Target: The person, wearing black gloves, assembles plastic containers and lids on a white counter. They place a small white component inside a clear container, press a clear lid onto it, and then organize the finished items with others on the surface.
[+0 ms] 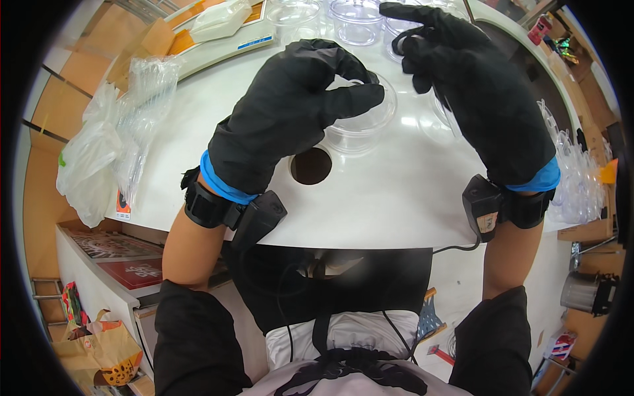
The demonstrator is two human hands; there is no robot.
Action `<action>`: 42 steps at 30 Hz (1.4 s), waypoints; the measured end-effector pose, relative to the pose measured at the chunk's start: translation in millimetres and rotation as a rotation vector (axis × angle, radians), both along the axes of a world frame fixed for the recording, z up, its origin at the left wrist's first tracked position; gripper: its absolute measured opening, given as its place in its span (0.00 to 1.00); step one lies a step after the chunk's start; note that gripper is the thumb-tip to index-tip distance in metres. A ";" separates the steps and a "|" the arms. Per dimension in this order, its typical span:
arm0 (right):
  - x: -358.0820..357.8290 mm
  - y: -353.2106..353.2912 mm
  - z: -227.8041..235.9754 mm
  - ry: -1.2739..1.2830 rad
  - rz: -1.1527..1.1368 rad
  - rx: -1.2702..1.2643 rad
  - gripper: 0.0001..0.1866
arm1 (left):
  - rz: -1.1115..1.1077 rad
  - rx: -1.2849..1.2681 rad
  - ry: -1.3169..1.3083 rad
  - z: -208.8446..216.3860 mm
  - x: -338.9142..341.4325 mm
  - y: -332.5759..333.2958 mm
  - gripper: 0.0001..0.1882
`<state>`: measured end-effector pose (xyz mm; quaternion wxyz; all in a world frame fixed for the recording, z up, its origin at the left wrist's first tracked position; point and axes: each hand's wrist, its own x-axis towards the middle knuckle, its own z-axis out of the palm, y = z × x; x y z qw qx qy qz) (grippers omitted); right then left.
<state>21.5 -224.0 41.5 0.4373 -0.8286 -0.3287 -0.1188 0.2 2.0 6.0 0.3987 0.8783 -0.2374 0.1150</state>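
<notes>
My left hand (290,99), in a black glove over a blue one, is closed at the rim of a clear round plastic container (360,135) on the white table. Its thumb and fingertips almost meet over the container's top; the glove covers part of the rim. My right hand (472,86), gloved the same way, is raised to the right of that container. Its index finger stretches left and the other fingers are partly bent and apart, with nothing visible held. Below it a clear round plastic piece (439,122) lies on the table, partly hidden by the glove.
More clear containers (356,23) stand along the far side. Clear plastic bags (99,148) with stacked plastic pieces lie at the left edge. Many clear plastic items (574,178) are heaped at the right. A round dark hole (311,165) opens in the white table (370,204).
</notes>
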 end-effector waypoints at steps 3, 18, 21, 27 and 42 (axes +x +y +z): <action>13.0 -5.9 -12.9 0.342 0.154 0.191 0.20 | -0.001 -0.009 -0.021 -1.2 0.2 -5.3 0.12; 13.6 -6.8 -1.8 0.369 0.024 -0.005 0.17 | 0.001 0.076 -0.218 -12.9 8.9 0.3 0.08; 18.7 -7.4 -13.3 0.363 -0.020 -0.020 0.17 | -0.020 0.007 -0.207 -15.6 10.5 -0.9 0.08; 12.8 5.2 1.0 0.402 -0.011 -0.116 0.18 | 0.005 0.067 -0.204 -16.5 11.6 0.5 0.09; 16.3 5.4 -8.7 0.285 -0.041 -0.081 0.16 | -0.008 0.019 -0.199 -18.4 9.1 -1.1 0.08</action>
